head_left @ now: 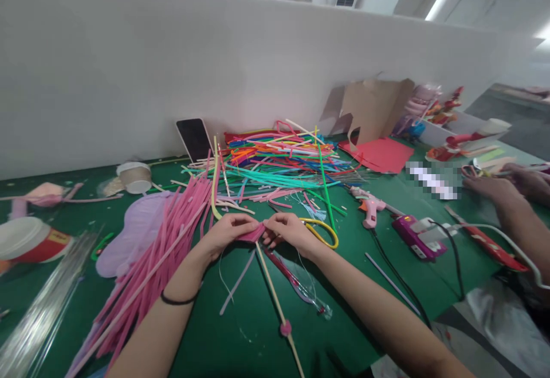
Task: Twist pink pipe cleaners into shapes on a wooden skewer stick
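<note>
My left hand point(227, 233) pinches the left part of a small pink piece point(252, 235), apparently of pipe cleaners laid side by side. At its right edge, the fingertips of my right hand point(292, 233) are closed on the same piece. A thin wooden stick point(271, 283) runs down from it toward me, with a pink ball point(285, 327) partway along. Just below my left hand lies a short lilac pipe cleaner point(237, 283). Yellow-handled scissors point(323, 233) lie beside my right hand, partly hidden by it. A thin pale thread hangs near each hand.
Pink pipe cleaners point(172, 240) lie bundled at left, over a lilac tray point(122, 246). A multicoloured pile point(275, 160) and a phone point(194, 139) are behind. At right are a glue gun point(370, 209), a purple power strip point(419, 237) and another person's hands point(490, 189).
</note>
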`<state>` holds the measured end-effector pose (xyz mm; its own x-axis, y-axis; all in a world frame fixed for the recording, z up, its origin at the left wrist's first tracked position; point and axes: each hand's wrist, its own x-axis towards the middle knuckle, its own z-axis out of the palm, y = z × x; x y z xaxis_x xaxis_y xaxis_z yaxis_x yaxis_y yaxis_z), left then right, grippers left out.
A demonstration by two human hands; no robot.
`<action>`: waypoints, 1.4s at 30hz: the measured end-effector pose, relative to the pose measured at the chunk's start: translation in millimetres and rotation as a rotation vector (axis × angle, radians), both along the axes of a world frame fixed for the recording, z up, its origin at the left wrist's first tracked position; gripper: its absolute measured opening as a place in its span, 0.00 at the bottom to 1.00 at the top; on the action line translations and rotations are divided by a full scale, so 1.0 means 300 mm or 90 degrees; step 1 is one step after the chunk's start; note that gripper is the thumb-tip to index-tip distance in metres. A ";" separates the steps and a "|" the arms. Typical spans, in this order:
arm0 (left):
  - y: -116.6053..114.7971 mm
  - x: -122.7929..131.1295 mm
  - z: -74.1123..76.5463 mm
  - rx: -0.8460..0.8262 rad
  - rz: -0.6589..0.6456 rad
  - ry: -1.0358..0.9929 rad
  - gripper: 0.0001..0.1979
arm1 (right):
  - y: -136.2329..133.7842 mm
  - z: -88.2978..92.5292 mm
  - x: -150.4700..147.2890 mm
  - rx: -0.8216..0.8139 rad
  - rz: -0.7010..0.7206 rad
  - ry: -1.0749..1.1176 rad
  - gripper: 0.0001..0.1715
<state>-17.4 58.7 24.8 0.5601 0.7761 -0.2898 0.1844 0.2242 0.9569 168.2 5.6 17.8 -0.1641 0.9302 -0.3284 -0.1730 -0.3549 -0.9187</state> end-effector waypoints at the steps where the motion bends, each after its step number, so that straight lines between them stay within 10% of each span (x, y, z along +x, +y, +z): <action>1: -0.002 -0.002 0.002 -0.011 -0.011 -0.006 0.15 | 0.000 -0.003 0.000 0.004 -0.012 0.004 0.21; 10: -0.004 -0.008 0.003 0.109 -0.104 0.051 0.21 | 0.005 -0.027 -0.007 0.025 -0.047 0.001 0.22; 22: -0.011 0.009 -0.020 0.003 -0.027 -0.006 0.18 | -0.005 0.032 0.007 0.034 0.003 -0.031 0.24; 29: 0.011 -0.018 -0.030 -0.042 -0.035 -0.076 0.18 | -0.141 0.100 0.224 0.289 -0.219 -0.578 0.17; 42: 0.012 -0.021 -0.045 -0.046 -0.053 -0.037 0.18 | -0.209 0.009 0.226 0.383 -0.046 -1.138 0.14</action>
<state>-23.7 62.4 11.3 0.6396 0.7038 -0.3090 0.1506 0.2795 0.9483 235.9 -57.2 20.5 -0.0045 0.9591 0.2831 1.0000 0.0027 0.0069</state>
